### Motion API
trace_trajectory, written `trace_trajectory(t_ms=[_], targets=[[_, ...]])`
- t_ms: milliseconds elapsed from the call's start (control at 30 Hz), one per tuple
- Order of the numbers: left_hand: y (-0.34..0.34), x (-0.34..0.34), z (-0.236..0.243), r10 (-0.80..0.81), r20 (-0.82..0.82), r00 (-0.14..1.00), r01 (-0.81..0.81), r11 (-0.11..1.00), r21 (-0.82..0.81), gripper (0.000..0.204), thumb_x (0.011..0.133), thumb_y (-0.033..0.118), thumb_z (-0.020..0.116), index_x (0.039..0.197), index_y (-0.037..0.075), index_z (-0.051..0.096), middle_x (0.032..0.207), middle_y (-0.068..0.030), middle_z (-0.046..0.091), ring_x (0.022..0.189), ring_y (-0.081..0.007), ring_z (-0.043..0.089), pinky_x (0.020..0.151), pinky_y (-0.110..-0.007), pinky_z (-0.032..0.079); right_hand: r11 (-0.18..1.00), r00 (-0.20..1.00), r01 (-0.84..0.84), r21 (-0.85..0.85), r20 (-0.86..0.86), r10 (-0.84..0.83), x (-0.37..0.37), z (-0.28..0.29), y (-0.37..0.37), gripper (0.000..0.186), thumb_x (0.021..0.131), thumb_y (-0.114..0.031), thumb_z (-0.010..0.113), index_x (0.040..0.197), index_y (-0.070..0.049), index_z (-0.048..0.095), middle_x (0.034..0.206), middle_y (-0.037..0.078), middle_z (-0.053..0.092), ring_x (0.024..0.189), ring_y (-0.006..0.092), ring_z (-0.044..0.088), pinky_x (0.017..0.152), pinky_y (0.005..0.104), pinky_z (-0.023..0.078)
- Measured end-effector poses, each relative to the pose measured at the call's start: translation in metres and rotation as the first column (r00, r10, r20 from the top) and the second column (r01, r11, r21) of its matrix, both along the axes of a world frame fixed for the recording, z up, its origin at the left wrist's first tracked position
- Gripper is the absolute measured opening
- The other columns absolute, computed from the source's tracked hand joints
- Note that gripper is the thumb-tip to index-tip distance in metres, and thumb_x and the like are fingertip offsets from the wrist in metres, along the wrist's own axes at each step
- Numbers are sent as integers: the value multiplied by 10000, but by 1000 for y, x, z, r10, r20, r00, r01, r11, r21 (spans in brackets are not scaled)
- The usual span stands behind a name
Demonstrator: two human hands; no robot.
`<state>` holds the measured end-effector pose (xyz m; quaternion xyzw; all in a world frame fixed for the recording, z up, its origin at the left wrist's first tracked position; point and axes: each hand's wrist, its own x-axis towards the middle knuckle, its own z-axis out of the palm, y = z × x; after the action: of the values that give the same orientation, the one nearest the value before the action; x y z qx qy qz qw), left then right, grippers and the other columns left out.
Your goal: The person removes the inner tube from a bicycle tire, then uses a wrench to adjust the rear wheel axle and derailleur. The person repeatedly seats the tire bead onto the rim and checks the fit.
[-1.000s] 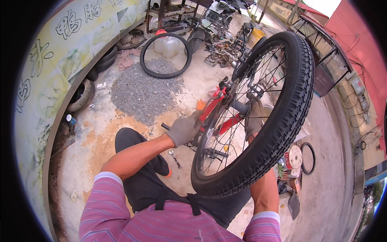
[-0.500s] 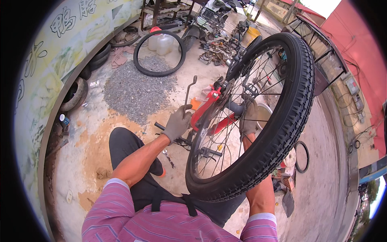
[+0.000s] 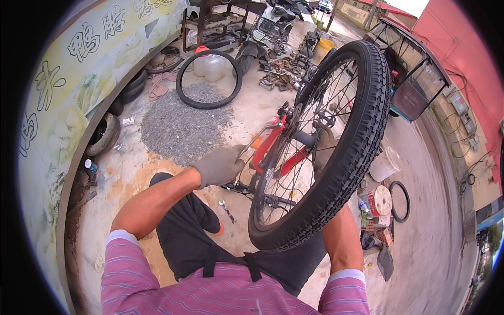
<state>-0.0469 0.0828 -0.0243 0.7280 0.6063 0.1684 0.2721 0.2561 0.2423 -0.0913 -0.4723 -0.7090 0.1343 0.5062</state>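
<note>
My left hand (image 3: 219, 166) in a grey glove has its fingers wrapped around a thin metal tool (image 3: 257, 137) beside the red bike frame (image 3: 268, 144). My right hand (image 3: 324, 148) sits behind the big black wheel (image 3: 336, 152), near its middle; I cannot tell how those fingers are.

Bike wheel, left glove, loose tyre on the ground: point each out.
Bike wheel (image 3: 362, 131): head view, on the black tread.
Left glove (image 3: 219, 165): head view, back of the gloved left hand.
Loose tyre (image 3: 185, 97): head view, its left rim, by the gravel.
</note>
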Motion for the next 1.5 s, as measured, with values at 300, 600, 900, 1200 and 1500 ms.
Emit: trace_trajectory(t_ms=[300,600,900,1200,1500], targets=[[-4,12,79,39,213,976,69,877,-475,401,1001,224,539,1305,-37,522,710,-120,686,508,-150,625,430,-321,479,1000,1000,17,-9,-20,-18,-1,0,0,300,1060,-146,474,1238,-6,671,1096,148,655,884,240,660,725,362,546],[14,10,114,1,276,961,177,766,-618,322,990,258,526,1118,-35,554,738,-103,690,496,-140,613,439,-326,513,999,999,-9,-30,-45,7,-1,-2,7,299,1060,-145,476,1230,-6,678,1072,142,658,846,227,663,688,351,546],[32,32,-69,20,34,999,-22,999,46,418,1049,277,495,1352,-12,486,949,-269,712,882,-473,694,817,-544,530,1000,999,9,-12,-46,-9,-4,6,0,298,1060,-145,477,1221,-5,686,1049,136,661,808,213,666,652,340,545],[102,45,-136,254,133,958,-277,940,201,342,1034,301,523,1186,2,589,932,-254,718,865,-438,706,776,-533,540,990,975,-72,-122,-219,44,-5,5,3,343,1092,-184,432,1264,-30,685,1018,91,615,713,135,632,515,267,492],[30,11,-88,181,434,882,-196,981,-10,398,1034,243,495,1342,-7,533,702,-171,663,650,-338,704,651,-451,538,995,995,-25,-91,-102,16,5,-12,17,314,1031,-123,494,1267,-26,677,1074,141,634,784,188,654,578,320,533]])
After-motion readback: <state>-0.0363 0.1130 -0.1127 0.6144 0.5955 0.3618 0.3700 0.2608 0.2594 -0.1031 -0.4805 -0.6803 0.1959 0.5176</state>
